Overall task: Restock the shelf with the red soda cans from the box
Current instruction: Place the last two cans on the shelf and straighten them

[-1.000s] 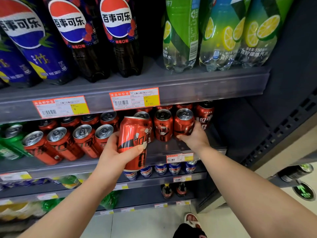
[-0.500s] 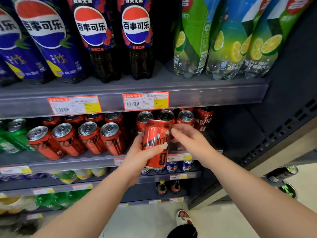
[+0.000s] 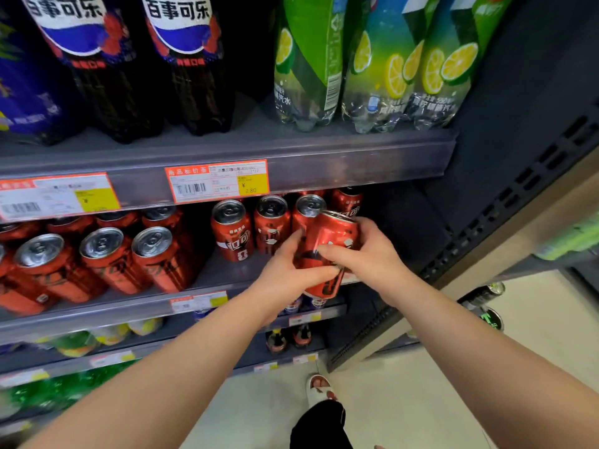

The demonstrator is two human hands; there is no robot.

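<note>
A red soda can [image 3: 334, 241] is held tilted in front of the right end of the middle shelf [image 3: 129, 307]. My left hand [image 3: 287, 275] grips its lower left side. My right hand [image 3: 372, 257] grips it from the right, fingers across the front. Behind it stand three upright red cans [image 3: 231, 231] in a row, with more at the back. Several red cans [image 3: 103, 257] stand further left on the same shelf. The box is out of view.
Dark cola bottles [image 3: 191, 59] and green lime soda bottles [image 3: 311, 59] fill the shelf above. Price tags [image 3: 217, 179] hang on its front rail. The dark end panel [image 3: 518, 157] closes the shelf on the right. My sandalled foot [image 3: 319, 388] is on the floor below.
The can has moved right and up toward the shelf's right end. My right hand left the shelved cans and now grips the held can together with my left hand. The view shifted right.
</note>
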